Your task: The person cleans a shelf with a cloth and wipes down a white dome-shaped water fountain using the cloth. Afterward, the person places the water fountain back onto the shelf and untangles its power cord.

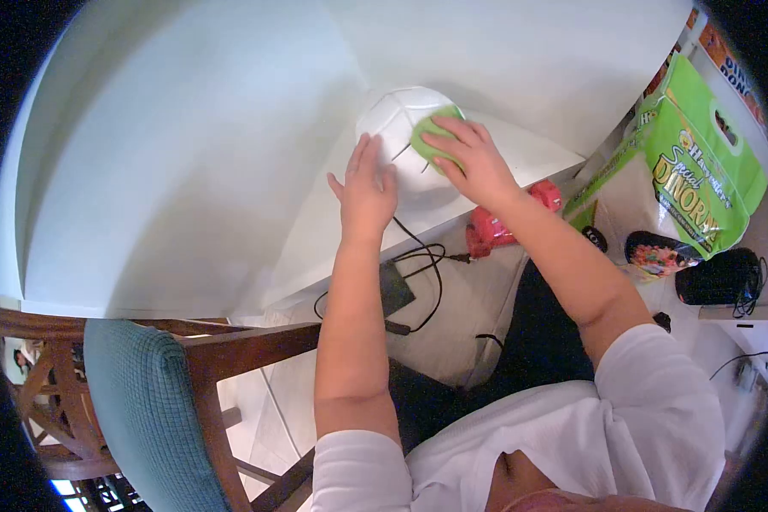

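Observation:
A white rounded object (391, 115) with creased seams and a couple of dark slits stands on the white shelf (316, 230), in the corner between two pale walls; I cannot make out its kind. Against its near left side rests my left hand (368, 186), fingers stretched and thumb apart, gripping nothing. My right hand (474, 162) presses a green cloth (427, 141) onto the right side of the white object. Part of the cloth is hidden under the fingers.
Below the shelf lie a black cable (439, 264) with a plug and red dumbbells (491, 230). A green-and-clear rice bag (700, 171) stands at right, near a black device (717, 277). On the left is a wooden chair with a teal cushioned back (145, 401).

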{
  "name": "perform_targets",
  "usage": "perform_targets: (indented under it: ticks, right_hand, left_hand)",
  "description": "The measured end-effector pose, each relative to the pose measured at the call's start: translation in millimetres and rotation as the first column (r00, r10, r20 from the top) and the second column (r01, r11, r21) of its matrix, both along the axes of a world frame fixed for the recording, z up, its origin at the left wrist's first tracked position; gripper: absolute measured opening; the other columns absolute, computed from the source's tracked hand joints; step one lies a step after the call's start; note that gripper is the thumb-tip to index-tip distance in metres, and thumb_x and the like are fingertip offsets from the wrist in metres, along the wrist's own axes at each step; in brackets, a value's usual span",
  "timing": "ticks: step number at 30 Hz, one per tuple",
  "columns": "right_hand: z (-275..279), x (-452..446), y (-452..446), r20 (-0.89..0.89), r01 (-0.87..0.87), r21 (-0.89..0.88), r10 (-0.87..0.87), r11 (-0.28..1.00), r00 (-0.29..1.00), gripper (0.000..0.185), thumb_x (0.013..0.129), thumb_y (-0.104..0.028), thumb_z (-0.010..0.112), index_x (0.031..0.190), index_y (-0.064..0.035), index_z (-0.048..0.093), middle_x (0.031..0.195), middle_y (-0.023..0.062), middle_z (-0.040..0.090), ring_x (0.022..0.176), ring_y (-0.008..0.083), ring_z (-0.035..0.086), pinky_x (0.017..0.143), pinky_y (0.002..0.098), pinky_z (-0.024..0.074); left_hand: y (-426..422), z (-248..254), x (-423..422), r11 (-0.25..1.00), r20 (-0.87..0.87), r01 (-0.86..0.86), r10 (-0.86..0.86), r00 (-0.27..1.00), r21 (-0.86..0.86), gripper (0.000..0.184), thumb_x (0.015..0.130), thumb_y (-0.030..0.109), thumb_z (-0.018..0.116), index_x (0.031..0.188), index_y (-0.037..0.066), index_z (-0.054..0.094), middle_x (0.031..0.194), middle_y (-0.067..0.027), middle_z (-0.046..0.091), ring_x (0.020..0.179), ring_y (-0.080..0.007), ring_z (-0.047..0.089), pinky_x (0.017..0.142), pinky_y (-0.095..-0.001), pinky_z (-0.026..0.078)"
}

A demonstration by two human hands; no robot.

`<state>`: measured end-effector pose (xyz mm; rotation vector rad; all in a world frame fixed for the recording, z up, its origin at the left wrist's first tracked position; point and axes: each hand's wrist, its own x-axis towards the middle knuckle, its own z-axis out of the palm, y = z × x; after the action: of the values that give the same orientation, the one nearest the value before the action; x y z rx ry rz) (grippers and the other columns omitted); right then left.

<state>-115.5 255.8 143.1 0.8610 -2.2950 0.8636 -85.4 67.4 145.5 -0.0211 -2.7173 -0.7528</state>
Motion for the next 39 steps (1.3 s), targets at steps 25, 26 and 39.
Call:
perform_targets:
  ticks: [25,26,39]
  right_hand:
    - [24.4,18.1,-26.2,-0.153,0.018,0.025,-0.014,1.000,0.988,0.036,0.070,-0.005,0.056,0.103,-0.0172,0.064,0.118,0.0064,0.053,0.103,0.0297,0.048,0.088,0.0384,0.0436]
    - [19.6,13.9,-26.5,-0.108,-0.005,0.075,0.013,0.997,0.994,0.034,0.070,-0.006,0.056,0.101,-0.0166,0.064,0.117,0.0068,0.054,0.103,0.0302,0.049,0.088,0.0387,0.0439]
    - [-102.1,138.9,35.1,0.784,-0.672,0.563,-0.053,0.482,0.619,0.035,0.073,-0.027,0.060,0.108,-0.0191,0.061,0.116,0.0044,0.056,0.105,0.0291,0.053,0.088,0.0397,0.0447]
  left_hand:
    - [-8.1,23.4,-12.7,0.995,0.120,-0.019,0.007,0.993,0.098,0.049,0.095,0.042,0.026,0.122,0.010,0.052,0.132,-0.0063,0.046,0.125,-0.0254,0.039,0.104,-0.0607,0.008]
    - [-7.5,25.8,-12.3,0.995,0.129,-0.022,0.009,0.992,0.098,0.050,0.095,0.043,0.026,0.123,0.010,0.052,0.132,-0.0067,0.046,0.125,-0.0253,0.039,0.104,-0.0605,0.008]
    - [7.4,-106.3,143.0,0.996,0.648,0.082,-0.090,0.756,0.043,0.052,0.078,0.030,0.061,0.122,0.005,0.048,0.118,-0.0200,0.054,0.108,-0.0360,0.051,0.093,-0.0428,0.041]
